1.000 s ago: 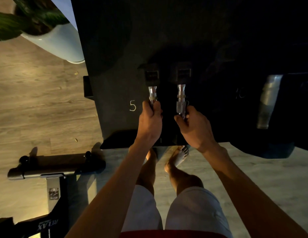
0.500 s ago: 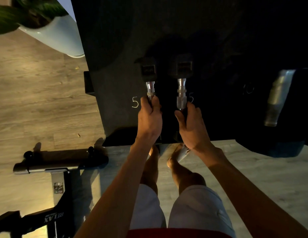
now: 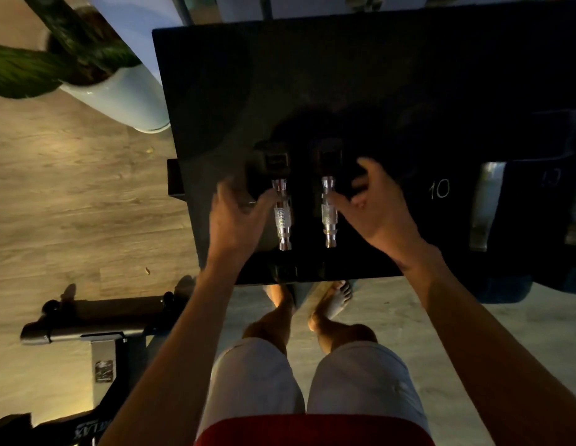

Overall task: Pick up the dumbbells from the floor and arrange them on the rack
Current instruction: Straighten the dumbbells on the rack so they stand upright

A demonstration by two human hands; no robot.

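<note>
So half a second ago both hands were wrapped round the handles, and now they've let go. The left hand (image 3: 238, 217) is off to the side with fingers spread wide, holding nothing (a bit blurry, so probably mid-move). The right hand (image 3: 378, 206) is the same deal, splayed open and empty.

The two small dumbbells, black heads and knurled silver steel handles, sit side by side on the flat black rack (image 3: 312, 75), handles running 12 to 6. The left dumbbell (image 3: 282, 217) is at 3 o'clock from the left hand, just beside the thumb; can't tell if the thumb tip is brushing it. The right dumbbell (image 3: 329, 214) is at 9 o'clock from the right hand, again right next to the thumb. I'd call this pair racked and done.

Further along the rack at 3 o'clock, past the chalky white "10" mark (image 3: 439, 188), a bigger dumbbell with a fat silver handle (image 3: 484, 204) is already parked. No dumbbells on the bit of pale floor (image 3: 473, 333) I can see, so can't say what's left.
</note>
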